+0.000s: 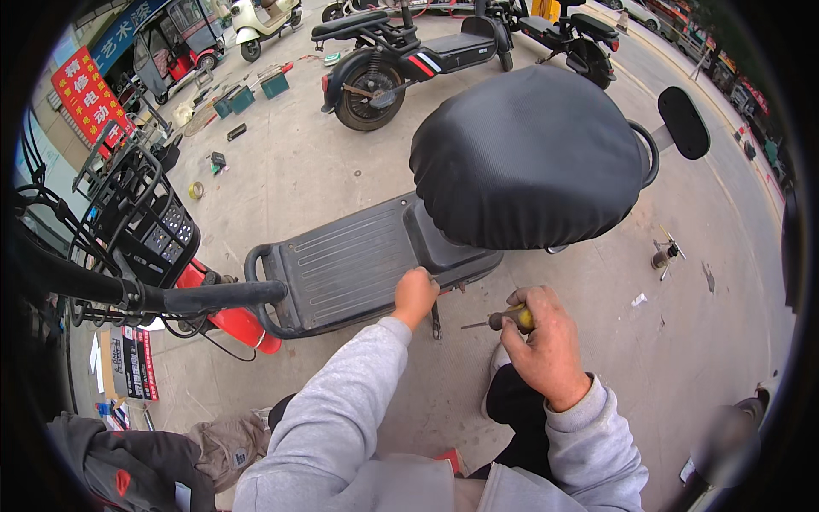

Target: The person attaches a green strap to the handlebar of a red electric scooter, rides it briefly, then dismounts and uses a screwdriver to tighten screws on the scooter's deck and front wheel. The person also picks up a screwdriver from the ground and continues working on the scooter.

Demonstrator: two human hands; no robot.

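Observation:
An electric scooter stands before me, with a ribbed black footboard and a black covered seat. My left hand is closed at the footboard's near edge, close to the seat end. Its fingers curl away from view, so whatever they pinch is hidden. To the right of it, my right hand grips a screwdriver by its yellow and dark handle. The thin metal shaft points left toward the scooter's side, apart from it. A dark kickstand hangs below the left hand.
The scooter's handlebar stem and black basket are at the left. A cardboard box lies nearer. Beyond stand a parked black scooter and green boxes. A tape roll and a small tool lie on the ground.

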